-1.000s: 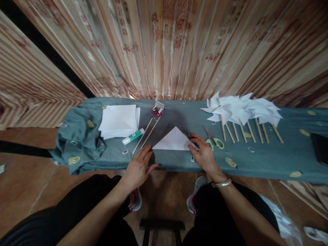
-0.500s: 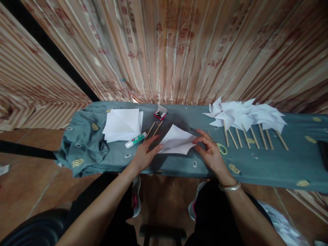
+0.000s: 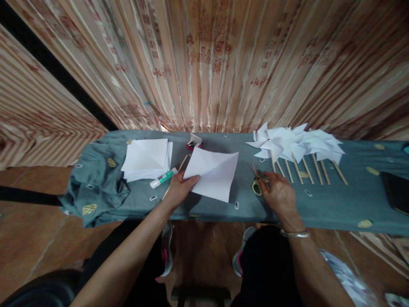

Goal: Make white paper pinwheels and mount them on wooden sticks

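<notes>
A creased white sheet of paper point(image 3: 212, 175) is pinched at its left edge by my left hand point(image 3: 179, 187), thumb on top, and held a little above the cloth. My right hand point(image 3: 279, 194) is closed on a pair of scissors point(image 3: 256, 186) with pale green handles, the blades pointing away from me. Just left of my left hand lie a green and white glue stick point(image 3: 163, 178) and a thin wooden stick point(image 3: 182, 163), partly hidden by the hand. Behind the sheet sits a small red box point(image 3: 193, 143) of pins, its lid open.
A stack of white paper point(image 3: 145, 157) lies at the left of the cloth-covered table point(image 3: 345, 204). Several white paper pinwheels point(image 3: 295, 143) on wooden sticks lie at the back right. A dark phone-like object point(image 3: 396, 192) rests at the far right. A patterned curtain point(image 3: 207, 64) hangs behind.
My right hand has let go of the paper, moved right and taken hold of the scissors. The sheet has opened out flatter and stays in my left hand.
</notes>
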Demonstrator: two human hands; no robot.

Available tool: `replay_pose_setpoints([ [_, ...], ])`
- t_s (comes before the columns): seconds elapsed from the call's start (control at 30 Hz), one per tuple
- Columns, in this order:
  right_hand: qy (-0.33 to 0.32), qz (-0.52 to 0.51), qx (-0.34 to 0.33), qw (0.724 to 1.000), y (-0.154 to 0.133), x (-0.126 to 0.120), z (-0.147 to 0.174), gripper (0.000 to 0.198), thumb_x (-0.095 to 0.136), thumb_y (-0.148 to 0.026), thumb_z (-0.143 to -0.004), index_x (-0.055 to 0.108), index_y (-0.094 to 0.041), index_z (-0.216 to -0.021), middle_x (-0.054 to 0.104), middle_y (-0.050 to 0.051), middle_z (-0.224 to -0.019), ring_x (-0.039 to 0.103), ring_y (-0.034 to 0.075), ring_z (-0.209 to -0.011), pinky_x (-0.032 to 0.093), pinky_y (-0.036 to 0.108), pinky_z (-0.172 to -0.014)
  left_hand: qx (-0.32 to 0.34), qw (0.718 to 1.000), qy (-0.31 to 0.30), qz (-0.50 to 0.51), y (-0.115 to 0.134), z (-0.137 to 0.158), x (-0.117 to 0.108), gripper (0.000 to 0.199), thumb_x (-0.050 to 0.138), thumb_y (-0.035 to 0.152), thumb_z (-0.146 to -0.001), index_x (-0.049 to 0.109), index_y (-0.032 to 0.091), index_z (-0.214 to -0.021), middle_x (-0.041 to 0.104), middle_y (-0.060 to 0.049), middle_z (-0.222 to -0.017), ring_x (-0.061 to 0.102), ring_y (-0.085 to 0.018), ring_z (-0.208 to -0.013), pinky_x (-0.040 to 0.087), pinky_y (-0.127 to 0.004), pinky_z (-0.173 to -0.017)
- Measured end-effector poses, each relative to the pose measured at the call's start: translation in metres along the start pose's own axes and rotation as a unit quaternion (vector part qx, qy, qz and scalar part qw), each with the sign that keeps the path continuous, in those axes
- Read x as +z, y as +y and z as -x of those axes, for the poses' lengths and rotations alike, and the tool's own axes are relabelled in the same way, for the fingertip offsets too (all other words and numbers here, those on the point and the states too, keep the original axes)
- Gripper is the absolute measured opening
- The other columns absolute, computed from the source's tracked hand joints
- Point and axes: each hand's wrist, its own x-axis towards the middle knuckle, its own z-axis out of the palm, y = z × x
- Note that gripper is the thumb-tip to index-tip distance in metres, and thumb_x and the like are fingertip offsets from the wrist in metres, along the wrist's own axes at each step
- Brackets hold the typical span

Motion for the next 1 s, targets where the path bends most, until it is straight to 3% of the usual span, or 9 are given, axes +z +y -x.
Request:
replay_pose_setpoints([
  [0.1, -0.025, 0.069, -0.007, 0.997, 0.007, -0.001, 0.005, 0.025, 0.053, -0.032, -0.089, 0.069, -0.014, -0.097, 0.07, 0.017, -0.088, 0.067, 0.029, -0.08, 0.052, 0.039, -0.071, 0.016, 0.999, 0.021, 0.024, 0.004, -0.004, 0.007, 0.035, 0.084, 0.036, -0.056, 0.074, 0.015, -0.081, 0.075, -0.006, -0.076, 0.065, -0.018, -0.063, 0.051, -0.028, -0.064],
  [0.3, -0.007, 0.044, -0.042, 0.998, 0.003, 0.005, 0.015, 0.027, 0.054, -0.029, -0.088, 0.063, -0.015, -0.11, 0.07, 0.016, -0.1, 0.069, 0.027, -0.081, 0.051, 0.035, -0.066, 0.07, 0.995, 0.046, 0.054, 0.01, -0.013, 0.019, 0.037, 0.084, 0.038, -0.056, 0.073, 0.014, -0.082, 0.075, -0.005, -0.08, 0.067, -0.018, -0.072, 0.051, -0.027, -0.07],
  [0.53, -0.089, 0.107, -0.001, 0.99, 0.005, -0.01, 0.012, 0.022, 0.062, -0.031, -0.086, 0.064, -0.015, -0.101, 0.072, 0.013, -0.086, 0.07, 0.028, -0.071, 0.048, 0.033, -0.058, 0.015, 0.988, 0.043, 0.15, 0.017, -0.026, 0.03, 0.026, 0.083, 0.031, -0.055, 0.07, 0.015, -0.071, 0.071, -0.003, -0.07, 0.064, -0.012, -0.066, 0.047, -0.024, -0.064],
  [0.83, -0.076, 0.026, -0.101, 0.992, 0.014, -0.004, 0.025, 0.022, 0.054, -0.017, -0.085, 0.062, -0.016, -0.106, 0.072, 0.014, -0.102, 0.072, 0.026, -0.08, 0.055, 0.035, -0.068, 0.04, 0.993, 0.032, 0.106, 0.025, -0.029, 0.059, 0.035, 0.089, 0.031, -0.042, 0.072, 0.013, -0.066, 0.071, -0.002, -0.062, 0.059, -0.014, -0.053, 0.044, -0.026, -0.053],
  [1.0, -0.062, -0.011, -0.128, 0.99, 0.014, -0.004, 0.033, 0.027, 0.048, -0.016, -0.088, 0.06, -0.014, -0.112, 0.072, 0.015, -0.108, 0.071, 0.026, -0.093, 0.056, 0.037, -0.08, 0.064, 0.99, 0.016, 0.126, 0.022, -0.036, 0.074, 0.038, 0.089, 0.029, -0.041, 0.07, 0.013, -0.07, 0.071, -0.002, -0.067, 0.062, -0.015, -0.059, 0.05, -0.028, -0.058],
])
